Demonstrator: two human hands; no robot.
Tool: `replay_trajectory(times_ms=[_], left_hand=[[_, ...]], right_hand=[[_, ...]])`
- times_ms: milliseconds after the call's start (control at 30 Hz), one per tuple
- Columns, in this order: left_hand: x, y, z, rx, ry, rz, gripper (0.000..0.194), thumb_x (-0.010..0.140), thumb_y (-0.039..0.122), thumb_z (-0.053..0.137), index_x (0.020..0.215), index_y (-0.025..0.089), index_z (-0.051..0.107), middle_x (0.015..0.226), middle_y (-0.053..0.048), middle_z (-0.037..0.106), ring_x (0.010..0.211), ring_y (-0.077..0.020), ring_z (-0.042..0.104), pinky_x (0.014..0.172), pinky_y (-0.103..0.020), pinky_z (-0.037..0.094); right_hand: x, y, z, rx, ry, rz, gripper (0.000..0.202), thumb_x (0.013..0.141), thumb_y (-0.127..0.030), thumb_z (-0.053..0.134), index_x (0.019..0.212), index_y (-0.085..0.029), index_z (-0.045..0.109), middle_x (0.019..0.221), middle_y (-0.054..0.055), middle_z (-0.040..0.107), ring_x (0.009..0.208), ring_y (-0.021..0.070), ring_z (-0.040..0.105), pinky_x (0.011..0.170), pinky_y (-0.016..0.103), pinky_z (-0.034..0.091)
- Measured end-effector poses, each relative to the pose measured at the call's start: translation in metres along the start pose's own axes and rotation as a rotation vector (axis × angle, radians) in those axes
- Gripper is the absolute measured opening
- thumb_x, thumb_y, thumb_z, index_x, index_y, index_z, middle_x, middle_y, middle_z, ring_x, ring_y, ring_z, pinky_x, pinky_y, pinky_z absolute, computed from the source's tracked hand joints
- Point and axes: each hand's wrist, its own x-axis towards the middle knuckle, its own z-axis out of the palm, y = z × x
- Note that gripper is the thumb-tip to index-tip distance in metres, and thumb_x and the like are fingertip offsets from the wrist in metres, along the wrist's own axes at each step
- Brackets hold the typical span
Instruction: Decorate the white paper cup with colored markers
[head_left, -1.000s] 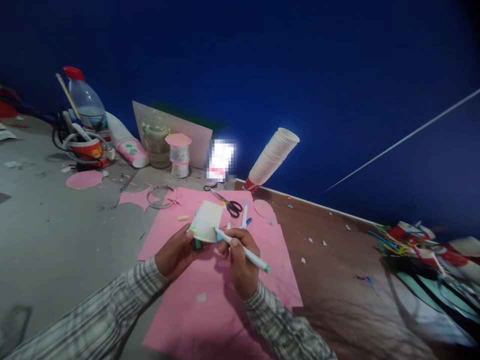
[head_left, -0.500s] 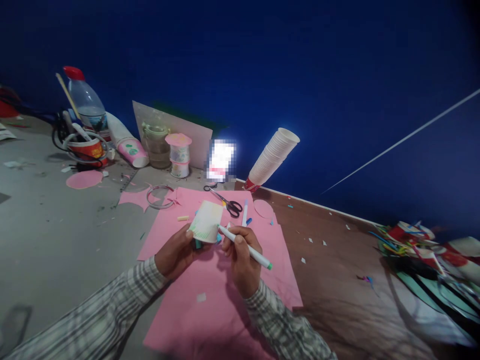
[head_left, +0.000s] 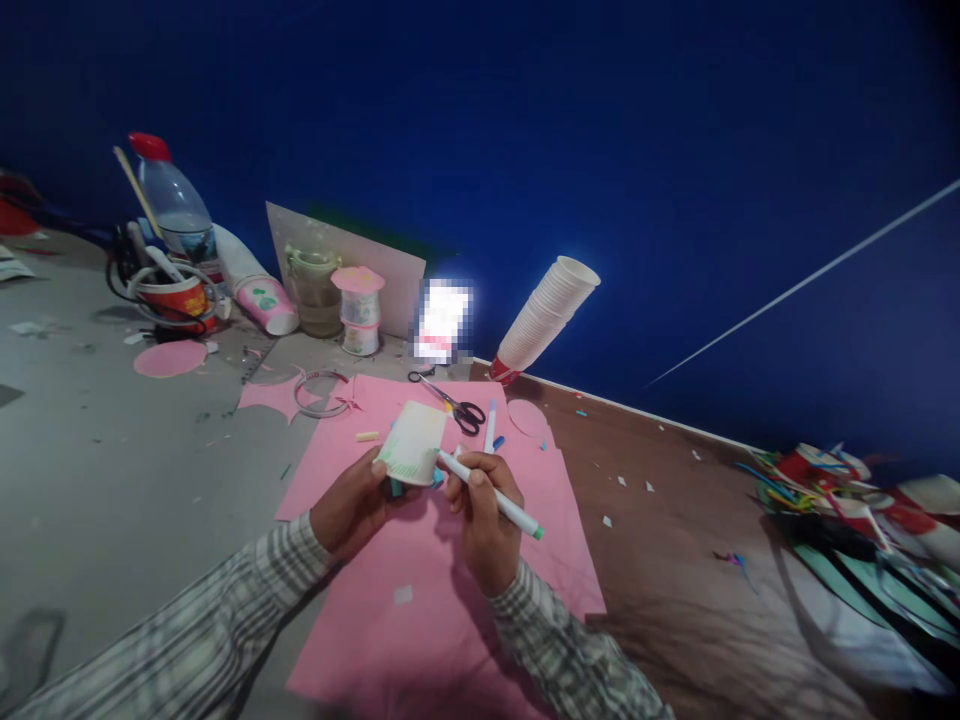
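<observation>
My left hand (head_left: 358, 508) grips a white paper cup (head_left: 414, 440) by its lower left side. Green strokes run along the cup's near edge, and faint yellow shows higher up. In my right hand (head_left: 487, 520) is a white felt-tip marker (head_left: 491, 494) with a green end. Its tip meets the right side of the cup, or lies very close to it. Pink paper (head_left: 375, 620) spreads beneath both hands. Just beyond the cup lie black-handled scissors (head_left: 457, 408) and another marker (head_left: 490, 426). Small blue pieces are partly hidden behind the cup.
A tall stack of paper cups (head_left: 546, 315) leans by the blue wall. Back left stand a red-capped bottle (head_left: 176, 200), a red cup of tools (head_left: 176, 300), a jar (head_left: 313, 295) and a pink-topped paper craft (head_left: 360, 310). Craft scraps (head_left: 840, 490) pile up at right.
Almost nothing differs. The green strokes along the cup's near edge look slightly fuller, while both hands keep the same hold and place.
</observation>
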Motion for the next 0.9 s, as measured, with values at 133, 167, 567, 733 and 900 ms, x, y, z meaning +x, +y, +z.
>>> replay_trajectory(times_ms=[133, 167, 567, 733, 900], left_hand=[[0.000, -0.001, -0.001, -0.004, 0.015, 0.010, 0.036, 0.071, 0.026, 0.055, 0.103, 0.012, 0.056, 0.096, -0.016, 0.063, 0.085, -0.0290, 0.055, 0.069, -0.038, 0.049], [0.000, -0.001, -0.001, -0.005, 0.009, 0.012, 0.037, 0.070, 0.026, 0.056, 0.103, 0.012, 0.056, 0.096, -0.016, 0.063, 0.084, -0.0291, 0.055, 0.068, -0.038, 0.049], [0.000, 0.001, 0.003, -0.005, 0.037, 0.023, 0.034, 0.071, 0.028, 0.055, 0.100, 0.011, 0.058, 0.097, -0.016, 0.062, 0.087, -0.0293, 0.053, 0.070, -0.038, 0.048], [0.002, -0.004, -0.007, -0.032, 0.008, 0.008, 0.033, 0.072, 0.024, 0.053, 0.103, 0.012, 0.056, 0.097, -0.016, 0.063, 0.086, -0.0285, 0.054, 0.072, -0.038, 0.048], [0.002, -0.002, -0.006, -0.023, -0.001, 0.007, 0.034, 0.073, 0.025, 0.050, 0.104, 0.011, 0.055, 0.103, -0.018, 0.061, 0.093, -0.0305, 0.052, 0.072, -0.037, 0.048]], right_hand=[[-0.001, 0.000, 0.000, 0.016, -0.019, -0.006, 0.017, 0.082, -0.032, 0.051, 0.083, -0.019, 0.063, 0.052, -0.003, 0.058, 0.042, 0.0148, 0.048, 0.042, 0.024, 0.041], [-0.001, 0.000, 0.000, 0.014, -0.021, -0.008, 0.017, 0.081, -0.032, 0.051, 0.083, -0.019, 0.063, 0.052, -0.003, 0.058, 0.042, 0.0148, 0.048, 0.042, 0.025, 0.041], [-0.002, -0.001, 0.000, 0.021, -0.034, 0.025, 0.016, 0.080, -0.028, 0.052, 0.081, -0.018, 0.064, 0.050, -0.003, 0.058, 0.041, 0.0142, 0.048, 0.042, 0.023, 0.040], [-0.002, -0.003, 0.000, 0.002, -0.049, 0.025, 0.016, 0.080, -0.028, 0.051, 0.081, -0.018, 0.063, 0.051, -0.002, 0.059, 0.041, 0.0150, 0.049, 0.042, 0.025, 0.042], [-0.004, -0.005, 0.000, -0.042, -0.069, 0.023, 0.015, 0.079, -0.026, 0.050, 0.078, -0.019, 0.063, 0.048, -0.003, 0.058, 0.040, 0.0158, 0.049, 0.047, 0.029, 0.047]])
